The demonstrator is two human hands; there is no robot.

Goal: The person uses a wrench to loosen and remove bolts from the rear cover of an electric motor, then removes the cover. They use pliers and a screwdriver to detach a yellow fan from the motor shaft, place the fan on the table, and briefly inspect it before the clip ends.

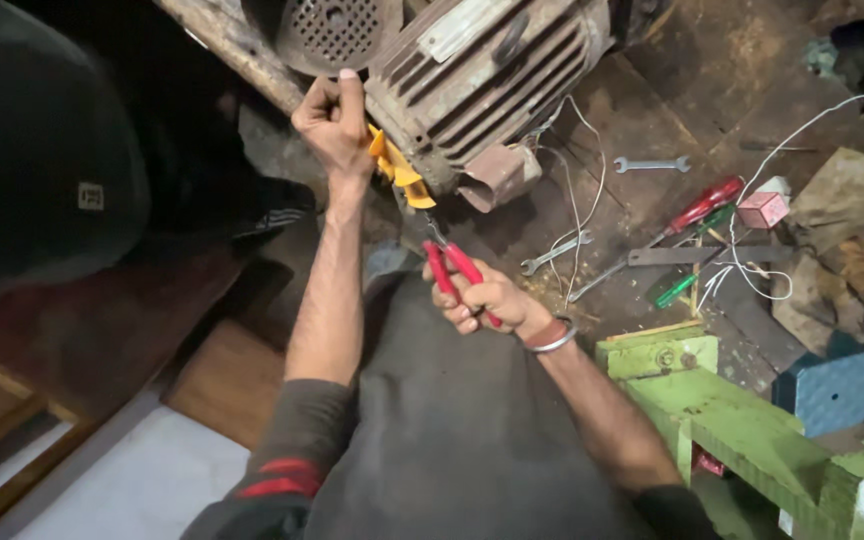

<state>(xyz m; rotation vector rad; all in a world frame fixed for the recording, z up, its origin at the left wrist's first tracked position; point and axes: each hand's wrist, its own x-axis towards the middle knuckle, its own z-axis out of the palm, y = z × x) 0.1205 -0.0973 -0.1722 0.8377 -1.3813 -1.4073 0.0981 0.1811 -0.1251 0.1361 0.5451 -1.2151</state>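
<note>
Two hands are at work on one motor (472,80). The fingers (462,312) of the right hand (482,300) are curled tight round the red grips of the pliers (455,268), squeezing them together; the nose is pointed up and away toward a yellow fan (397,168) at the motor's near end, though whether it bites the plastic cannot be told. The left hand (334,120) is closed in a fist beside the fan, thumb up against the motor's casing, pinching what seems to be the fan's edge.

The fan is judged light, thin and brittle; it would best be taken near its hub, not by a blade. The pliers are stiff steel, and their rubbery grips are unlikely to slip. The motor, ribbed and rusty, is judged very heavy and is lying on the grimy floor (672,60), far from the person's lap.

To the right are scattered spanners (652,164), a red screwdriver (697,208), white wire (782,140) and a green vice (722,400).
</note>
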